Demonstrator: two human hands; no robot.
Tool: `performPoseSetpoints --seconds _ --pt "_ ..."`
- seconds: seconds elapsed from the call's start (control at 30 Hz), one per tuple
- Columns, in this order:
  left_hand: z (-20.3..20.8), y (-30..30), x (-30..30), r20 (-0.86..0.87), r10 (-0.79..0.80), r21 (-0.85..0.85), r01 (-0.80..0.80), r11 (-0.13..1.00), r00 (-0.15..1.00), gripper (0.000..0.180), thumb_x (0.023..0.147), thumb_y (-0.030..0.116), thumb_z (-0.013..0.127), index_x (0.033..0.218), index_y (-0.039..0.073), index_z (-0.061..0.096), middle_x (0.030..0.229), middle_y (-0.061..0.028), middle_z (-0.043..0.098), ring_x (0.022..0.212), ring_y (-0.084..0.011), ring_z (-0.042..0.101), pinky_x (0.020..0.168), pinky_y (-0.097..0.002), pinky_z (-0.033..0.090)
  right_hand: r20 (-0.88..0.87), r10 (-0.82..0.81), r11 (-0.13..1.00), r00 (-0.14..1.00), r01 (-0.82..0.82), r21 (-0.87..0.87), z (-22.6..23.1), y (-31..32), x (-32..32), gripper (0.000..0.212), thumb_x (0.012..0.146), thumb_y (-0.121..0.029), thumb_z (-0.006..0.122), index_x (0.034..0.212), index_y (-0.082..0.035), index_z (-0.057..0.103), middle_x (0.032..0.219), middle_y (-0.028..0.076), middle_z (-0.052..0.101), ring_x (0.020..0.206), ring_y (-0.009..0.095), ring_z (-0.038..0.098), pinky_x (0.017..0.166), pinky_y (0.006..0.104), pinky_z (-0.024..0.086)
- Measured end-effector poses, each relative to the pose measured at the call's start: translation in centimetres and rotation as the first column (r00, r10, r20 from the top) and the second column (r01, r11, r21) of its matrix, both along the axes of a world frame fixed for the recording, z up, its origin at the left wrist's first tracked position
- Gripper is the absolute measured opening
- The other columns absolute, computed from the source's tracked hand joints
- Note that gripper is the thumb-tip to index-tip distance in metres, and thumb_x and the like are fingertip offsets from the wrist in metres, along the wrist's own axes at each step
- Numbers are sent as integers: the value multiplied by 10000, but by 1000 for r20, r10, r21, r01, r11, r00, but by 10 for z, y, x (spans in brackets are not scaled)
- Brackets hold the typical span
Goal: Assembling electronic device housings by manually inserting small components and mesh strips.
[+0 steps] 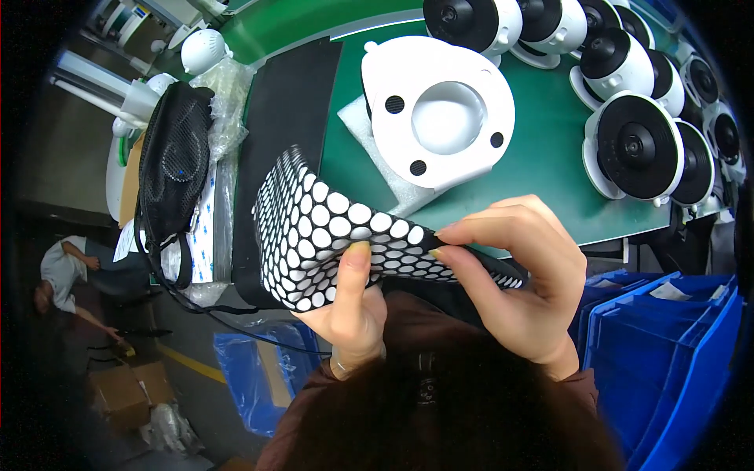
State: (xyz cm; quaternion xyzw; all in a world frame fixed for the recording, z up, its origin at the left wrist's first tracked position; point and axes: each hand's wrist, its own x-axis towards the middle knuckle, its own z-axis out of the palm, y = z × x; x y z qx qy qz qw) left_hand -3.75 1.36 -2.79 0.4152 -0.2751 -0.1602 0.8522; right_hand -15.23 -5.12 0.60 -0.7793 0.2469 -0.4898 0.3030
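A bent black sheet covered in rows of white round dots (310, 228) is held up before me. My left hand (355, 310) grips its lower edge, thumb on the dotted face and the other fingers mostly hidden behind it. With thumb and index finger, my right hand (522, 275) pinches the sheet's right-hand edge, at a black spot beside the last white dots. Whether a loose piece is between those fingertips is too small to tell. Beyond my hands a white rounded plastic housing (385, 71) lies on a white foam sheet (363, 129). Black round pads show on its face around a large circular recess.
Several white camera-like units with black round fronts (635, 145) stand at the right on the green table (550, 196). A black mat (287, 94) and a black mesh pouch (177, 157) lie left. Blue crates (652, 345) stand lower right; another person (67, 271) is far left.
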Motion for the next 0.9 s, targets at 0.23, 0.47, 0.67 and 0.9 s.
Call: performPoseSetpoints --seconds 0.23,0.47,0.67,0.9 --pt "0 1 -5 -10 -6 -15 6 1000 1000 407 622 -87 500 1024 -75 438 953 -135 510 874 -190 496 809 -283 372 35 -18 1000 999 17 10 0 0 -2 170 555 23 643 698 -36 571 653 55 557 576 198 520 512 260 408" --pt "-2 0 -7 9 30 17 -30 999 1000 454 592 -87 498 1041 -84 429 1008 -156 494 926 -210 483 853 -300 335 44 -59 998 997 59 18 -2 1 0 171 556 27 640 698 -37 570 657 50 559 569 193 518 510 257 408" --pt "-1 0 -8 4 15 12 -15 1000 1000 455 598 -87 501 1047 -80 427 1006 -150 496 922 -206 484 849 -298 340 27 -95 995 995 94 27 0 6 0 187 545 98 625 697 10 562 677 77 572 621 169 525 572 230 404" --pt "-3 -1 -10 17 29 -14 -29 999 999 415 609 -87 502 1020 -82 446 985 -147 508 893 -198 497 833 -292 354 28 -114 994 993 113 8 -2 5 0 183 551 62 631 700 -22 565 676 57 566 606 180 523 544 242 408"
